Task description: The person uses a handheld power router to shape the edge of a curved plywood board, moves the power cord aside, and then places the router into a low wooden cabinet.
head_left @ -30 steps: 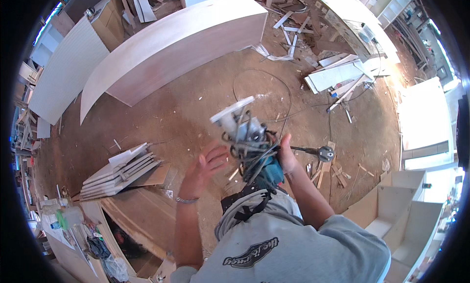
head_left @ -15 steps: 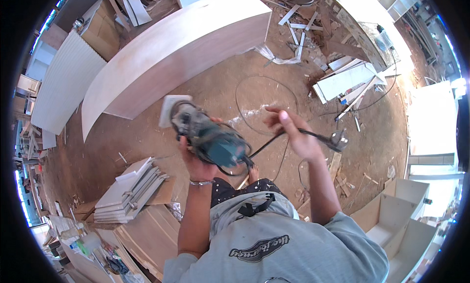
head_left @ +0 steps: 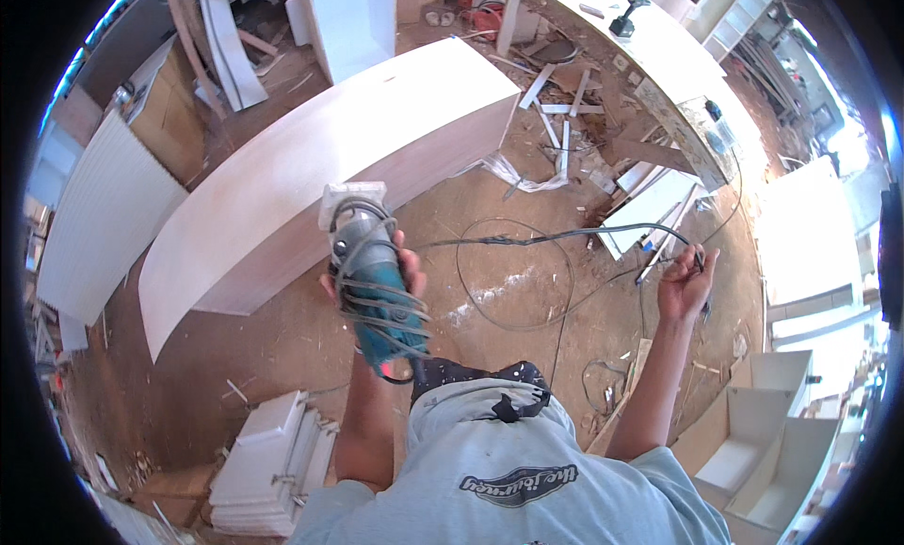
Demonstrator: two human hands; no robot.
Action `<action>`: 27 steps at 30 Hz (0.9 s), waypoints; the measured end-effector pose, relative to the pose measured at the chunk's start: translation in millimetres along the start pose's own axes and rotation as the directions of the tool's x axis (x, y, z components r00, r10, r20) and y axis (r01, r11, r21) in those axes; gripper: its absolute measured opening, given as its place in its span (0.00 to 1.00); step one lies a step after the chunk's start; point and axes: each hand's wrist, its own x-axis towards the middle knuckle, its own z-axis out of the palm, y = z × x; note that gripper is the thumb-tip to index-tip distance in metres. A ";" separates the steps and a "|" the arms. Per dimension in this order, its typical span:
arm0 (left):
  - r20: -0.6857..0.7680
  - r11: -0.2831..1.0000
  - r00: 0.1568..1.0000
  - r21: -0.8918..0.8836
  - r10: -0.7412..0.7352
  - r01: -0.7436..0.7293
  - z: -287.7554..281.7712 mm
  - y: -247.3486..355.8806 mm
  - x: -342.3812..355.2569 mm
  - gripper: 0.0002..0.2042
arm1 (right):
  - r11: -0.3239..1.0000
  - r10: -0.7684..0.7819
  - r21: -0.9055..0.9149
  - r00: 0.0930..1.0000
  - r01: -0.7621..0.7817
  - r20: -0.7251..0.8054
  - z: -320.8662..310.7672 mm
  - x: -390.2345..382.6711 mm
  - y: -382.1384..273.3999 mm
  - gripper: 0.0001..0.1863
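Note:
A teal and silver handheld power tool (head_left: pixel 384 324) with a pale squarish base at its top is upright in my left hand (head_left: pixel 407 272), whose fingers wrap round its body. Several loops of cable are wound about the tool. A length of black power cord (head_left: pixel 584 232) stretches from behind the tool across to my right hand (head_left: pixel 686 281), which is closed on it out to the right. The plug end dangles below that hand, mostly hidden.
A curved white panel unit (head_left: pixel 358 130) spans the upper middle. Stacked white boards (head_left: pixel 254 460) lie at lower left, open white boxes (head_left: pixel 744 413) at lower right. A workbench (head_left: pixel 650 74) with a cordless drill (head_left: pixel 624 22) is top right. Wood offcuts (head_left: pixel 556 102) and loose cable litter the floor.
The tool has passed from my right hand to my left and turned more upright. My right hand has moved out to the right, drawing the cord out in a long span.

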 end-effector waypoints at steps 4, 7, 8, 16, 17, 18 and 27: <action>-0.094 0.939 0.992 0.340 0.083 -0.047 3.9 4.4 42.7 0.52 | 0.946 0.179 -0.256 0.978 -0.200 -0.102 -35.0 3.7 71.6 0.24; -0.226 0.837 0.974 0.529 -0.016 0.137 -1.2 28.8 68.9 0.51 | 0.175 0.777 -0.918 0.622 -0.356 -0.093 -19.0 -30.5 111.1 0.24; -0.250 0.777 0.968 0.602 -0.034 0.182 3.1 35.2 81.7 0.49 | 0.026 0.866 -0.966 0.489 -0.258 -0.108 11.3 -42.2 119.4 0.27; -0.495 0.016 0.808 0.850 -0.319 0.526 13.8 25.2 201.3 0.50 | 0.239 0.515 -0.852 0.684 0.465 0.518 206.4 81.9 104.1 0.53; -0.536 -0.111 0.774 0.839 -0.336 0.532 20.2 18.4 216.0 0.51 | 0.198 0.627 -0.839 0.593 0.507 0.506 218.9 102.5 105.2 0.56; -0.565 -0.223 0.743 0.825 -0.358 0.519 22.7 9.6 230.9 0.51 | 0.150 0.729 -0.816 0.495 0.558 0.472 223.9 116.1 102.4 0.59; -0.548 -0.299 0.802 0.827 -0.238 0.476 -2.1 7.2 288.1 0.42 | 0.037 0.903 -0.769 0.308 0.638 0.298 229.5 196.0 115.6 0.49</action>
